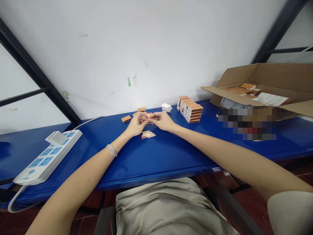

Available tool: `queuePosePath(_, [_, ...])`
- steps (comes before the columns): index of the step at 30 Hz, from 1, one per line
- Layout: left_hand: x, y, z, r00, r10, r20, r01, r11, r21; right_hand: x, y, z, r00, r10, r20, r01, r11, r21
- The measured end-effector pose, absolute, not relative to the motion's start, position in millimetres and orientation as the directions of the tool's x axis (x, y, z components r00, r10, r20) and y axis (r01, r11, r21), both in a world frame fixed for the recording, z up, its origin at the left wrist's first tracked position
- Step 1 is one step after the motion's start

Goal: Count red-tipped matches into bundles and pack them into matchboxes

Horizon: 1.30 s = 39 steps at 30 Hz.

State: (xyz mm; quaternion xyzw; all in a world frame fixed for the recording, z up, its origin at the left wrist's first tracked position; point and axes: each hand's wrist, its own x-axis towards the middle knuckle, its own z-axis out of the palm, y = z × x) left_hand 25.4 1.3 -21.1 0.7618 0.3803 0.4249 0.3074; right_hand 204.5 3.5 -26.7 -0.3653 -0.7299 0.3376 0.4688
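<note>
My left hand (pixel 136 124) and my right hand (pixel 162 121) meet just above the blue tabletop, fingertips pinched together. Matches (pixel 148 114) with red heads show between and just behind the fingers; how many lie in the grip is hidden. Nearer to me, a loose bunch of matches (pixel 148 134) lies on the table with its red heads mostly to the left. Beside my left hand sits a brown matchbox (pixel 126 119). Another matchbox (pixel 141 109) is partly covered behind the hands.
Stacked matchboxes (pixel 190 109) stand to the right, with white box trays (pixel 166 107) left of them. An open carton (pixel 232 78) holding more matchboxes occupies the right end. A white power strip (pixel 52 156) lies at the left. A wall (pixel 156 49) rises behind the blue table (pixel 156 160).
</note>
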Motion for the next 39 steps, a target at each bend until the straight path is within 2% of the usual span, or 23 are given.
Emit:
queuePosePath(3, [21, 1, -21, 0.369, 0.839, 0.400, 0.516, -0.543, 0.662, 207, 1, -22, -0.319, 0.824, 0.469, 0.327, 0.560, -0.761])
queuePosePath(6, [16, 4, -19, 0.421, 0.821, 0.386, 0.689, -0.566, 0.452, 210, -5, -14, -0.375, 0.781, 0.499, 0.370, 0.620, -0.692])
queuePosePath(8, [14, 6, -18, 0.470, 0.800, 0.372, 0.725, -0.591, 0.355, 211, -11, -10, -0.464, 0.725, 0.508, 0.378, 0.681, -0.627])
queuePosePath(11, [13, 9, -17, 0.510, 0.789, 0.343, 0.732, -0.607, 0.309, 211, -19, -5, -0.627, 0.642, 0.441, 0.392, 0.750, -0.533])
queuePosePath(15, [14, 9, -18, 0.476, 0.803, 0.359, 0.752, -0.583, 0.307, 211, -22, -3, -0.697, 0.623, 0.354, 0.438, 0.761, -0.478])
queuePosePath(23, [16, -6, -7, 0.428, 0.846, 0.318, 0.699, -0.533, 0.478, 211, -13, -11, -0.457, 0.729, 0.510, 0.555, 0.682, -0.477])
queuePosePath(26, [17, -9, -3, 0.424, 0.851, 0.309, 0.686, -0.525, 0.504, 211, -10, -14, -0.454, 0.730, 0.510, 0.572, 0.678, -0.461])
queuePosePath(30, [11, -8, 7, 0.401, 0.872, 0.282, 0.711, -0.490, 0.504, 212, -11, -9, -0.441, 0.761, 0.475, 0.567, 0.647, -0.510])
queuePosePath(32, [3, -9, 15, 0.439, 0.873, 0.213, 0.720, -0.484, 0.498, 214, -13, -5, -0.453, 0.766, 0.457, 0.546, 0.643, -0.537])
queuePosePath(36, [-12, -12, 29, 0.618, 0.783, -0.073, 0.692, -0.498, 0.522, 214, -17, 0, -0.552, 0.721, 0.418, 0.455, 0.681, -0.573])
queuePosePath(39, [-15, -15, 32, 0.641, 0.754, -0.147, 0.696, -0.489, 0.527, 213, -20, 0, -0.625, 0.687, 0.370, 0.442, 0.703, -0.557])
